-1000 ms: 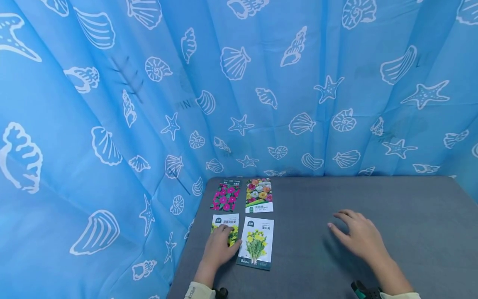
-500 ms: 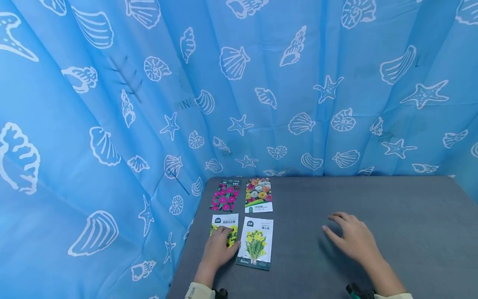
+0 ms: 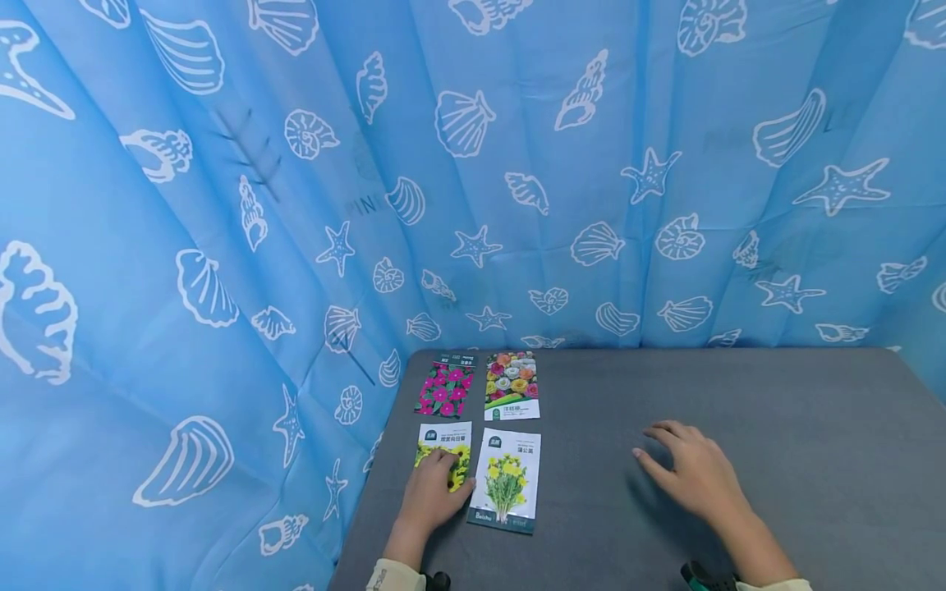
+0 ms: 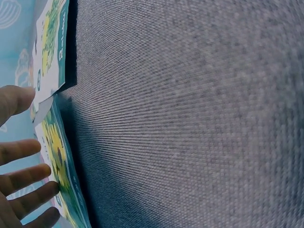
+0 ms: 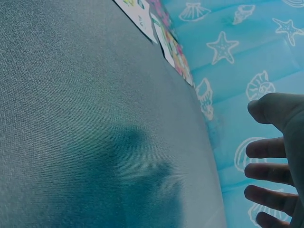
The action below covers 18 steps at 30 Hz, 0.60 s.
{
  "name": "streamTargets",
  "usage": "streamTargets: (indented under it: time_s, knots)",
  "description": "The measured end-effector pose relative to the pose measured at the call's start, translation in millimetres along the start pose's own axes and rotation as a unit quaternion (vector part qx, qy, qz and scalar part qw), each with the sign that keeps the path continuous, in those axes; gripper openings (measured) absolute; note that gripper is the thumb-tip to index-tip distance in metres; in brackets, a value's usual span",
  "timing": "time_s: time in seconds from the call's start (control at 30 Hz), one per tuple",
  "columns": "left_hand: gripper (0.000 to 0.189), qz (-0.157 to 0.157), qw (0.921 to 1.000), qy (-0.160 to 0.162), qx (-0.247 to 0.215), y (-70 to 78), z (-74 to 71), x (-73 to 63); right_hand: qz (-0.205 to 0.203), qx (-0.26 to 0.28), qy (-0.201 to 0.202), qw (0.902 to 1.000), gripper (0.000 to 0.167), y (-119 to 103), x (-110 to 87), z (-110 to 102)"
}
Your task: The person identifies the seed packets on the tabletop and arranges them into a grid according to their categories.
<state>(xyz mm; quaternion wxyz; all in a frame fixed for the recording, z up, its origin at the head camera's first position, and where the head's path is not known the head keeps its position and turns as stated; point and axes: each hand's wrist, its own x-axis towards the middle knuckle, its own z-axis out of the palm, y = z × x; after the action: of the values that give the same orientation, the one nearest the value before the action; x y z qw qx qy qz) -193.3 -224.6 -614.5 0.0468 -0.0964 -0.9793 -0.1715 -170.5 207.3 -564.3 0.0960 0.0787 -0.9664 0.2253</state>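
Note:
Four-cornered seed packets form two rows on the grey table. My left hand [image 3: 431,497] lies over the lower part of the sunflower packet [image 3: 445,435], its thumb at the left edge of the dandelion packet [image 3: 506,480]. In the left wrist view its fingers are apart and fairly straight, with fingertips [image 4: 51,188] at the face of the sunflower packet [image 4: 61,161]. Behind lie a packet with magenta flowers [image 3: 447,387] and one with mixed-colour blooms [image 3: 512,382]. My right hand [image 3: 695,474] hovers over the table with relaxed, spread fingers, holding nothing, its shadow beneath.
The grey cloth-covered table [image 3: 828,427] stretches to the right of the packets. A blue curtain [image 3: 517,271] with white shell and starfish prints hangs along its back and left sides. Each wrist wears a dark strap [image 3: 705,577].
My right hand has drifted left over the table, slowing in the last half second. The left hand and the packets have stayed in place.

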Motion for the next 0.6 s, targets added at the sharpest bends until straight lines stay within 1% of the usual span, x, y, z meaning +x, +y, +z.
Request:
streamTargets:
  time_s: [0.13, 0.23, 0.43, 0.6]
  knots:
    - [0.05, -0.003, 1.0, 0.004, 0.0, -1.5, 1.5, 0.6, 0.004, -0.001, 0.002, 1.0, 0.041, -1.5, 0.0, 1.0]
    - [0.049, -0.006, 1.0, 0.005, -0.004, -3.5, 2.7, 0.8, -0.003, -0.004, 0.009, 0.9999, 0.04, -3.5, 0.3, 1.9]
    - [0.048, 0.001, 0.9999, 0.01, -0.01, -7.7, 1.8, 1.7, -0.014, -0.007, 0.013, 0.9998, 0.04, -8.0, 0.2, 9.8]
    - [0.052, 0.002, 0.9998, 0.017, -0.01, -11.8, 2.5, 2.6, -0.015, -0.002, 0.01, 0.9998, 0.04, -13.0, 1.0, 16.5]
